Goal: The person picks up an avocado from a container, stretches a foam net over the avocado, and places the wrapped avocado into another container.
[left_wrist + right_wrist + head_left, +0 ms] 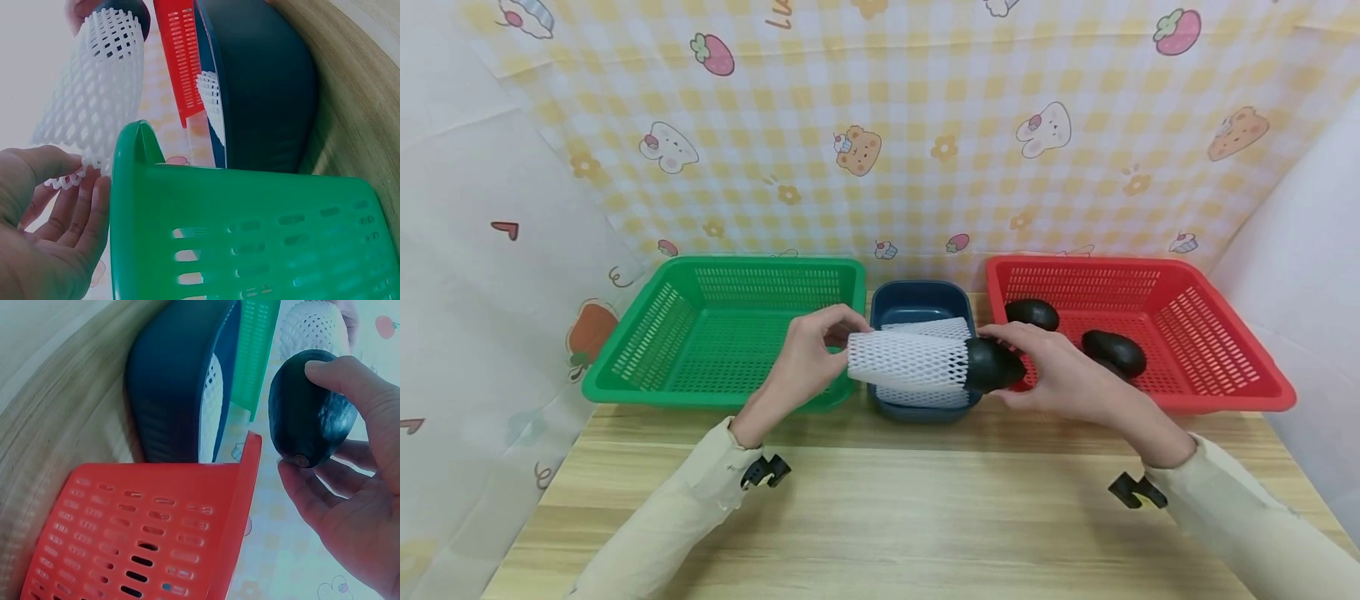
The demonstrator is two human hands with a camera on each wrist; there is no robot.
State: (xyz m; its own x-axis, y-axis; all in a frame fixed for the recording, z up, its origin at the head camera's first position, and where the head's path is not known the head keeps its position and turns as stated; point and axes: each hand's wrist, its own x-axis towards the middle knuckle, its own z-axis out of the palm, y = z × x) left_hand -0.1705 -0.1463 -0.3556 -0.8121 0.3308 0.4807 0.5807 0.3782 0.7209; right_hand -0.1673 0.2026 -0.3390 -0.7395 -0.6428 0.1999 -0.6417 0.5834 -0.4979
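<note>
A white foam net sleeve (906,360) lies level above the blue bin, and a dark avocado (988,365) is partly inside its right end. My left hand (811,358) pinches the sleeve's left end between thumb and fingers, as the left wrist view shows up close. On the other side my right hand (1048,367) grips the avocado, its thumb (325,372) across the dark skin and fingertips under the stem end. More white foam nets (925,398) lie in the blue bin (921,292) below.
A green basket (722,400) stands at the left, its inside bare. The red basket (1180,402) at the right holds several avocados, one (1032,314) by its left wall and another (1116,352) near the middle. Behind them hangs a checked cloth (925,200). The wooden table (925,500) extends in front.
</note>
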